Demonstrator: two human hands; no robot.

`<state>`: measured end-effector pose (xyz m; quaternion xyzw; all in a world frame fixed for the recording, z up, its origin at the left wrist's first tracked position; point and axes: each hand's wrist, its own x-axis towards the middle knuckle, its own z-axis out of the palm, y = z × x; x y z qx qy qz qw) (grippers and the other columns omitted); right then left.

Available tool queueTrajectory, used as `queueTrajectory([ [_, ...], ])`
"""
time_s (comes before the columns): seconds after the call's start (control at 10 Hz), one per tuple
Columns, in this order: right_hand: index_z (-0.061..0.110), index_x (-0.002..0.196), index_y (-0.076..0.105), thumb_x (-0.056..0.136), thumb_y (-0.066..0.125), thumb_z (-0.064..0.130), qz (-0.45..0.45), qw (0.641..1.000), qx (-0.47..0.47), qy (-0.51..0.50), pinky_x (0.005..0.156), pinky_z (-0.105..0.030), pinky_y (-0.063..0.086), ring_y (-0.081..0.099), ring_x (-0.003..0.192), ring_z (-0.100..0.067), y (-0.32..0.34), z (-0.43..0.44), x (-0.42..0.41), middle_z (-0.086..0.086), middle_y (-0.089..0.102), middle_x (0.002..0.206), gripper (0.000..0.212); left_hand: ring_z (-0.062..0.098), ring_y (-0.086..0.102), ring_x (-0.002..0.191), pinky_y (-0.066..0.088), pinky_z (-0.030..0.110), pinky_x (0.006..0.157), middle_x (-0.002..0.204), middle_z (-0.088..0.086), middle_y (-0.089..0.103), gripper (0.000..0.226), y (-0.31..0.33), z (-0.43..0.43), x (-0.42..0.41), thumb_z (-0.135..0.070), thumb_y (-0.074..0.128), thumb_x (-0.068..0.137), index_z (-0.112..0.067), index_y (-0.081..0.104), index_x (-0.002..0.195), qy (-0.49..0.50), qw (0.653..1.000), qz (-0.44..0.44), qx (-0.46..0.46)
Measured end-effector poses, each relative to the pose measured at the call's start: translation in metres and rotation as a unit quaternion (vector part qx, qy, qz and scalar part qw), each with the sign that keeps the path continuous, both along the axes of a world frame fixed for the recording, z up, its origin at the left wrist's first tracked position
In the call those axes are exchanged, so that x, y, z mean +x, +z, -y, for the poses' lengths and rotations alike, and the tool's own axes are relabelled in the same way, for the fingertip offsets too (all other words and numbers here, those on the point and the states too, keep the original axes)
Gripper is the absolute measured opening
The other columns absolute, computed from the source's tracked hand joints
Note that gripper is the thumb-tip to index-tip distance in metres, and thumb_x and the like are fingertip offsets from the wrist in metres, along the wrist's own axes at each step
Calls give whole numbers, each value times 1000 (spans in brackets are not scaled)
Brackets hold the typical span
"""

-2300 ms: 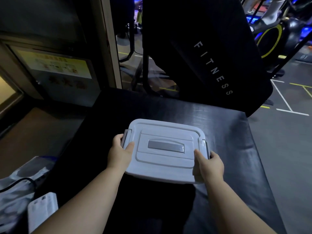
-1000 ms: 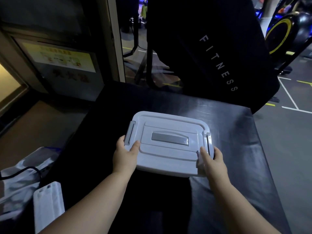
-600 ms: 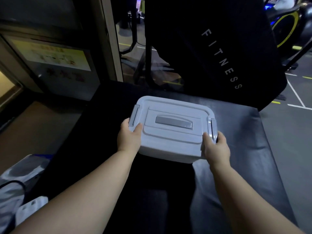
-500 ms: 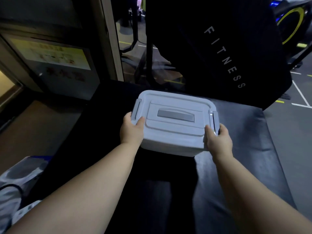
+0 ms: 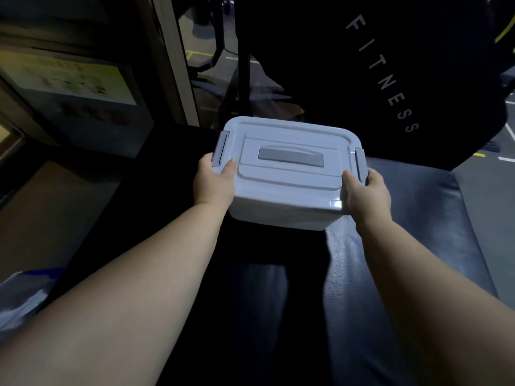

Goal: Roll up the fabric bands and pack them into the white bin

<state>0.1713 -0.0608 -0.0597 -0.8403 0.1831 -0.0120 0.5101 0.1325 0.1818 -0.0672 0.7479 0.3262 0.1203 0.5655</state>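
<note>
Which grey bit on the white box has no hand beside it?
The long grey handle mid-lid on the white plastic bin. The grey side clips sit by the left hand and right hand.

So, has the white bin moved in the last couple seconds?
Yes: the white bin has gone away from the person, toward the far edge of the black bench, by the FITNESS pad.

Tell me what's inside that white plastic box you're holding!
Nothing inside shows. The white plastic bin has its lid on, with a grey handle lying flat on top, so its contents are covered. The left hand and right hand grip its sides.
</note>
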Motion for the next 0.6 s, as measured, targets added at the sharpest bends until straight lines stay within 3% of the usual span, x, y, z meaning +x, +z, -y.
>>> queueTrajectory([
  [0.2, 20, 113, 59, 88, 53, 39, 3, 1000, -13, 1, 80, -37, 49, 61, 91, -23, 1, 1, -1, 0, 65, 97, 32, 21, 57, 102, 44, 28, 87, 115, 1, 60, 44, 3, 2, -3, -34, 55, 96, -16, 47, 135, -9, 1000, 1, 10],
  [0.4, 19, 124, 50, 90, 48, 44, -40, 997, -58, 11, 77, -36, 42, 56, 96, -28, 8, 1, -5, -7, 62, 115, 42, 32, 54, 114, 38, 32, 82, 133, 11, 52, 54, 20, 0, -12, -49, 36, 101, -12, 36, 141, -54, 991, -100, 64],
  [0.5, 21, 145, 33, 91, 45, 54, -75, 985, -156, 5, 93, -47, 42, 49, 119, -39, 19, 2, -13, -17, 46, 138, 64, 35, 52, 118, 37, 33, 82, 135, 17, 51, 57, 25, -8, -30, -50, 33, 102, -7, 38, 138, -40, 986, -130, 97],
  [0.6, 20, 145, 36, 94, 44, 53, -13, 978, -205, 25, 102, -48, 36, 40, 129, -41, 42, -6, -36, -20, 40, 141, 61, 36, 55, 113, 39, 33, 81, 130, 17, 54, 54, 35, -15, -57, -51, 35, 101, -7, 44, 131, -29, 985, -133, 104],
])
